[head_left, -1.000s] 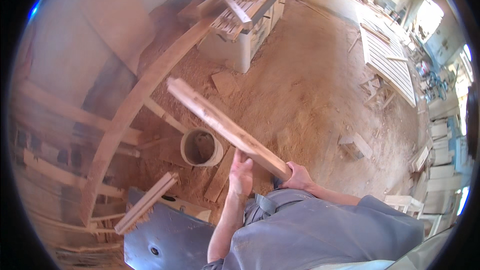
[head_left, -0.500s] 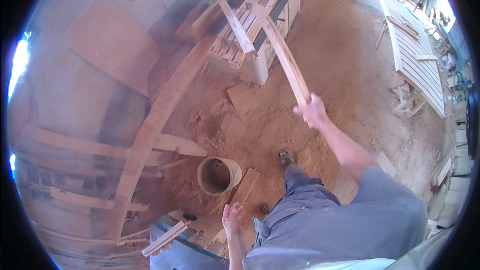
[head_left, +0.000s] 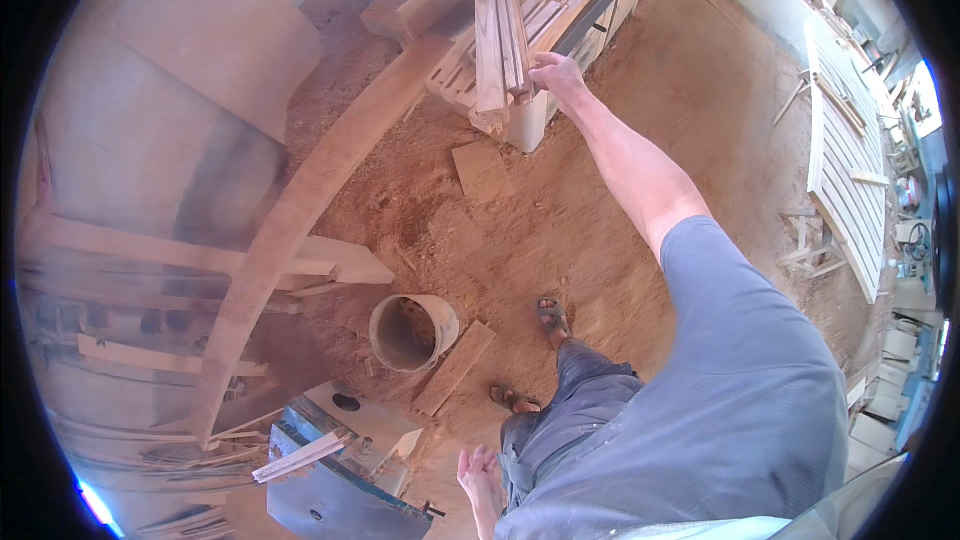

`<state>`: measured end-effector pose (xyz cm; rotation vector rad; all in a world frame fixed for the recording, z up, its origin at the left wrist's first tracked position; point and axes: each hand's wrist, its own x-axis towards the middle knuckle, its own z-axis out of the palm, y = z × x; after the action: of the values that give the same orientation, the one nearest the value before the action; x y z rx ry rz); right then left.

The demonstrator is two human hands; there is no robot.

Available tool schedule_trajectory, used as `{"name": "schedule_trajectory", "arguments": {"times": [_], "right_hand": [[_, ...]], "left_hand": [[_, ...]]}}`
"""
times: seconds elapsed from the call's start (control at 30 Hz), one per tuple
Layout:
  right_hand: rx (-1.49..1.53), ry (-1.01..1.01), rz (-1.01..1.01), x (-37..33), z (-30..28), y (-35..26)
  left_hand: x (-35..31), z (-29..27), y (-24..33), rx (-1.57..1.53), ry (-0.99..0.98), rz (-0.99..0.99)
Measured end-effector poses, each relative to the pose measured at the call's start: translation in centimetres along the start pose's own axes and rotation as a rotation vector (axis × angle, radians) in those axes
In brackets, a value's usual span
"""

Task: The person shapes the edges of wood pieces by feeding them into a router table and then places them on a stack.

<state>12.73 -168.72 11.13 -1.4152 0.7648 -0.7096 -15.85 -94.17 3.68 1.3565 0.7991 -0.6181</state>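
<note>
My right hand [head_left: 560, 77] reaches far forward, its fingers curled at the near end of a long wooden strip [head_left: 514, 25]. That strip lies on a pile of similar strips, right beside another pale wooden strip [head_left: 488, 45] whose near end juts over the pile's edge. Underneath are more stacked wooden strips [head_left: 455, 70], resting on a bench with a dark edge [head_left: 610, 15]. How far the fingers wrap around the strip is partly hidden. Down low near my body, my left hand [head_left: 480, 470] holds nothing, its fingers loosely bent and apart.
A bucket [head_left: 413, 333] stands on the dusty floor beside a flat board [head_left: 455, 368]. A blue-grey machine [head_left: 345, 485] with a short wooden piece [head_left: 300, 456] on top sits at lower left. A long curved-looking plank [head_left: 300, 220] crosses the left side. A slatted wooden panel [head_left: 845, 140] stands at right.
My right hand has moved forward and left, bringing the strip from a slanted hold over the floor onto the pile, alongside the other strip. The left hand stays low and empty.
</note>
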Motion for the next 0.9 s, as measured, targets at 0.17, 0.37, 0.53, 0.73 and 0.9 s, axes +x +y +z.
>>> {"name": "schedule_trajectory", "arguments": {"times": [0.17,0.37,0.53,0.73,0.9], "right_hand": [[0.191,0.155,0.177,-3.8,4.5,3.9],[0.352,-0.197,0.798,-18.7,7.3,21.0],[-0.159,-0.81,0.605,-45.8,26.9,15.3],[-0.687,-1.193,-0.825,-64.2,45.2,9.2],[-1.171,-1.221,-0.912,-69.9,53.1,10.9]], "left_hand": [[-0.2,-2.4,-2.0,-0.183,0.064,-0.027],[0.1,-3.5,2.0,-0.018,0.125,0.024],[-0.4,-11.4,-2.0,-0.045,0.178,0.03],[1.8,-21.0,-1.3,0.001,0.068,0.091],[1.4,-28.6,0.7,-0.046,-0.044,0.12]]}}
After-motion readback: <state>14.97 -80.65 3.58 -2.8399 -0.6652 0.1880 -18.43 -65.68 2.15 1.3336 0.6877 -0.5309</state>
